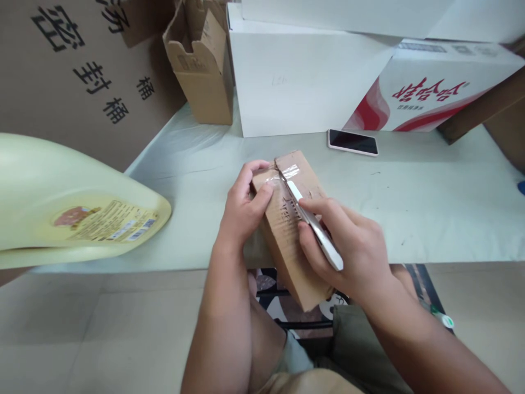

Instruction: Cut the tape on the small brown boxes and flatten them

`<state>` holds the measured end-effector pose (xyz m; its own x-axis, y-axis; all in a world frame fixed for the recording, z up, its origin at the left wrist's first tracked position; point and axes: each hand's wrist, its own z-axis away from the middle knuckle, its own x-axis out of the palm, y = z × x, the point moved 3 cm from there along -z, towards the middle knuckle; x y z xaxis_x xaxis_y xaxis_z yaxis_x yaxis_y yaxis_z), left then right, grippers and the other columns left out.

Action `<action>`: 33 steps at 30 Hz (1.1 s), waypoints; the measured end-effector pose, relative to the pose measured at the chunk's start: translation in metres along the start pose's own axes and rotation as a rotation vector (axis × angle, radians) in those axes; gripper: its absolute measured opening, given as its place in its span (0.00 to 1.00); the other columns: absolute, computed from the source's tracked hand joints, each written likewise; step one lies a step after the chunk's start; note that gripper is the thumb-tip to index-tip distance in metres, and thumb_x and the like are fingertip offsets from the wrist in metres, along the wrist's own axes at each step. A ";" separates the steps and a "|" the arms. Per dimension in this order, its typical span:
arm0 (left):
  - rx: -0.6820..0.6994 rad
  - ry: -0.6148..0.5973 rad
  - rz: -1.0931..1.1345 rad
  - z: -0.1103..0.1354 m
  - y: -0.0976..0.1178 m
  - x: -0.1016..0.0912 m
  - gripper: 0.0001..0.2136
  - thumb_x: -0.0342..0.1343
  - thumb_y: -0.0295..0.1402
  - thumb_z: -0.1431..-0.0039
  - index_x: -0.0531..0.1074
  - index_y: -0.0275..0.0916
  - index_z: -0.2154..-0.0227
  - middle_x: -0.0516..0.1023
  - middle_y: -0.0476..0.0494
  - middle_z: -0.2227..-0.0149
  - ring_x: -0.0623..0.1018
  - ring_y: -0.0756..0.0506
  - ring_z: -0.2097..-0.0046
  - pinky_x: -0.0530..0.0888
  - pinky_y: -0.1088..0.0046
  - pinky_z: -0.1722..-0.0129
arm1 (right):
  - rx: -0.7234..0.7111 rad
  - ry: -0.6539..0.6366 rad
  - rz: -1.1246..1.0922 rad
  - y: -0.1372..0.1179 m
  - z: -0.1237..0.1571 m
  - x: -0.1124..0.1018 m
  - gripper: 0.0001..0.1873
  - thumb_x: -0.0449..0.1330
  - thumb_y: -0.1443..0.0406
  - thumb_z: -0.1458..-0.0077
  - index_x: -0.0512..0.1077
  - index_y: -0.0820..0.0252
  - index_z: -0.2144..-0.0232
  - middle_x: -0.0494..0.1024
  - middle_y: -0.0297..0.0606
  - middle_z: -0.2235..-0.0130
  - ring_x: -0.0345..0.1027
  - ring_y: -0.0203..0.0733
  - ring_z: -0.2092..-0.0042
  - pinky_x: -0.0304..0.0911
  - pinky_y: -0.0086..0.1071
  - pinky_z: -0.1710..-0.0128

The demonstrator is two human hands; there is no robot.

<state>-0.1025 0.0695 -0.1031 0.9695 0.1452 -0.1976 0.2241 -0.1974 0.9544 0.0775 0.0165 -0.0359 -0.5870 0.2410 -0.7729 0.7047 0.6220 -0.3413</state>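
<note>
Centre of frame: cardboard box (283, 241), tilted, near end past edge of table (443, 208). Left hand (247, 207) clasped round box's upper-left corner, thumb on top face. Right hand (350, 246) closed round utility knife (319, 231), over box's right side; blade along top seam, beside clear tape (292, 171). Phone (353, 142) upper right, well apart.
</note>
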 end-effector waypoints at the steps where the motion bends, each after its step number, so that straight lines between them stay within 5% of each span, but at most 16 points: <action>1: -0.001 0.001 -0.001 0.000 0.000 0.000 0.13 0.56 0.37 0.37 0.71 0.45 0.50 0.81 0.43 0.46 0.80 0.39 0.44 0.77 0.57 0.39 | -0.006 -0.001 0.005 0.000 0.000 0.001 0.09 0.57 0.66 0.35 0.73 0.58 0.54 0.82 0.33 0.66 0.68 0.33 0.76 0.63 0.29 0.75; 6: 0.010 -0.004 -0.027 -0.001 -0.003 0.000 0.13 0.55 0.37 0.35 0.71 0.45 0.49 0.80 0.43 0.45 0.80 0.39 0.44 0.77 0.58 0.40 | 0.006 0.020 -0.020 0.001 0.000 0.001 0.07 0.57 0.67 0.36 0.73 0.58 0.57 0.81 0.31 0.68 0.62 0.31 0.80 0.60 0.28 0.77; 11: -0.001 -0.001 -0.005 0.000 -0.004 0.000 0.13 0.55 0.37 0.35 0.70 0.44 0.49 0.81 0.43 0.46 0.81 0.39 0.46 0.77 0.59 0.41 | -0.007 -0.009 0.024 0.000 -0.002 0.004 0.09 0.57 0.64 0.35 0.74 0.60 0.55 0.82 0.34 0.66 0.69 0.35 0.76 0.61 0.30 0.76; 26: 0.004 0.038 -0.034 0.000 0.001 0.000 0.14 0.55 0.39 0.38 0.73 0.44 0.51 0.81 0.43 0.46 0.80 0.39 0.45 0.75 0.59 0.40 | 0.081 0.051 -0.168 0.003 0.006 -0.009 0.07 0.59 0.67 0.38 0.73 0.57 0.58 0.77 0.30 0.74 0.68 0.34 0.78 0.64 0.28 0.76; 33: 0.006 0.144 0.011 -0.005 0.001 0.002 0.10 0.56 0.42 0.39 0.74 0.43 0.60 0.83 0.42 0.53 0.80 0.39 0.48 0.74 0.58 0.42 | 0.074 0.328 -0.448 0.014 0.025 -0.010 0.14 0.62 0.63 0.38 0.76 0.53 0.50 0.78 0.34 0.69 0.67 0.38 0.75 0.60 0.33 0.79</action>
<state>-0.1010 0.0749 -0.1016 0.9477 0.2804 -0.1523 0.2141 -0.2052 0.9550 0.1037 0.0041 -0.0465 -0.9203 0.1918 -0.3410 0.3772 0.6661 -0.6434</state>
